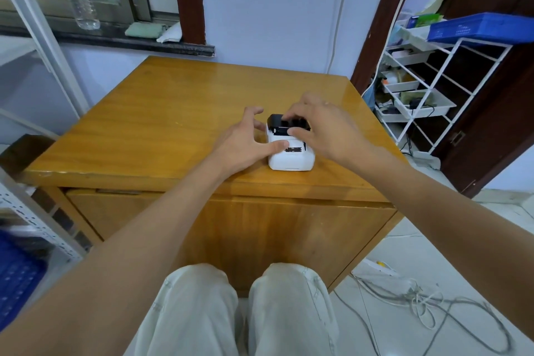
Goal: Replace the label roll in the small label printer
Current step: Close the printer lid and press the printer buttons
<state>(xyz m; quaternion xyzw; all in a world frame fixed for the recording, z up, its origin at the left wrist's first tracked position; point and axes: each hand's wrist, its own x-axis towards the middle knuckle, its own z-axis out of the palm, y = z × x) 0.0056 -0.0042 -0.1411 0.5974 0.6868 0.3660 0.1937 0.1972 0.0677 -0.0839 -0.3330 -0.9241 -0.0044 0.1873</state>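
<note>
Head view: the label printer stands near the front edge of the wooden bench. The left hand braces its left side with fingers spread. The right hand pinches the black lid. A hard pull could tip the light printer or strain the hinge.

Person, seated: bare forearms with no sleeves in view, bare hands, pale beige trousers with stitched seams.

One label printer sits on the surface, with two hands on it, left and right. One water bottle stands beyond the surface.
</note>
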